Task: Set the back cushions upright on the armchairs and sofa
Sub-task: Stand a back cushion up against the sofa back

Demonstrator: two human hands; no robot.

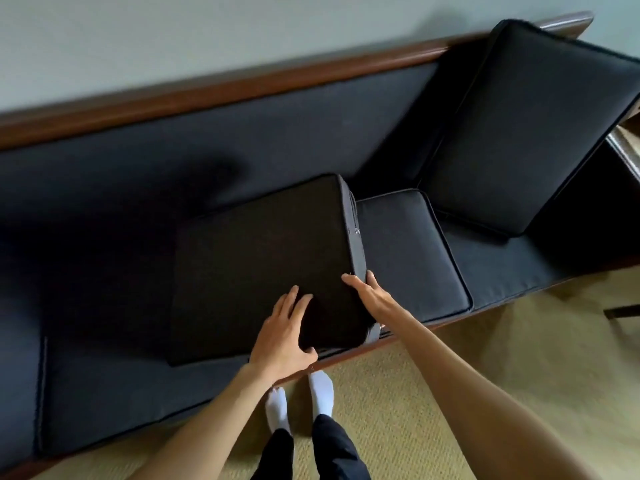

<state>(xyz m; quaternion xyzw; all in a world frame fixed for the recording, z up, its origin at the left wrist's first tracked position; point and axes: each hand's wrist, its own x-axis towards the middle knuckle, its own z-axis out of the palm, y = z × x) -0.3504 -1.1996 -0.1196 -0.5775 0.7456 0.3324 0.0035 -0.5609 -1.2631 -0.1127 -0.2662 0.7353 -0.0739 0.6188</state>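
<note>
Shown from above, a dark sofa (242,140) with a wooden top rail stands against a pale wall (173,36). One back cushion (519,126) at the right end already leans upright against the backrest. A second back cushion (263,268) lies flat on the seat near the middle, its near edge at the front of the seat. The left hand (284,337) grips that near edge, fingers spread on the top face and thumb curled under the front. The right hand (367,292) holds the near right corner, thumb on top and fingers wrapped round the zippered side panel. Beside it a seat cushion (412,251) is bare. White-socked feet (301,400) stand on a tan carpet (450,375) just before the sofa.

Step in hand, as judged: taking hold of the flat cushion prior to raising it. The next move would call for lifting the near edge, pivoting the cushion upward and setting its back face against the backrest, beside the cushion already upright. The left part of the sofa is too dark to read.
</note>
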